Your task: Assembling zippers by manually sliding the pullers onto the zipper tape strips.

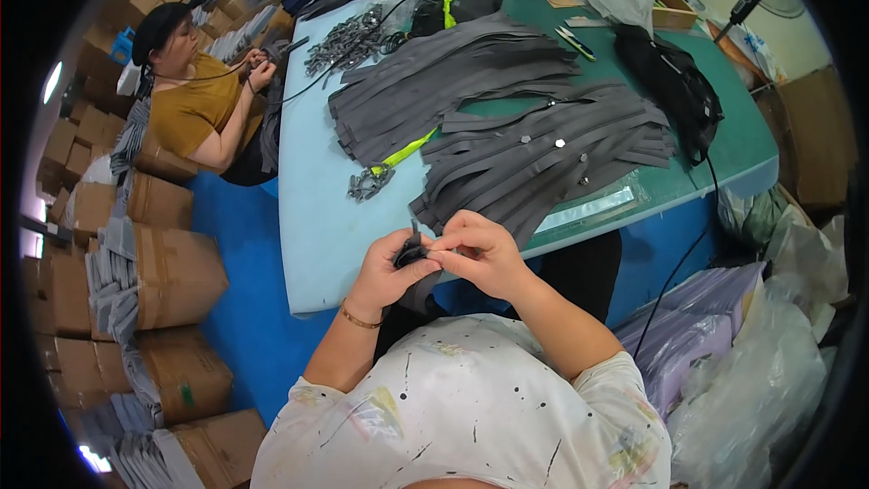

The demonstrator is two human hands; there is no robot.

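A dark grey fabric strip (419, 292) is bunched in my left hand (385, 272), its end hanging down below the fingers. My right hand (480, 258) pinches at the folded part of the same strip, thumb and forefinger closed against the left fingertips. Whatever small part may be between those fingertips is hidden. Just beyond my hands lies a fanned pile of dark grey strips (534, 149) with a few small shiny pieces on it. A second pile of strips (434, 72) lies farther back on the table.
Small grey pieces (344, 41) are heaped at the table's far left; a smaller cluster (369, 183) has a neon yellow band (405, 152). Snips (576, 43) and a black bag (670, 86) lie at right. A co-worker (199, 100) sits left. Cartons (176, 276) line the floor.
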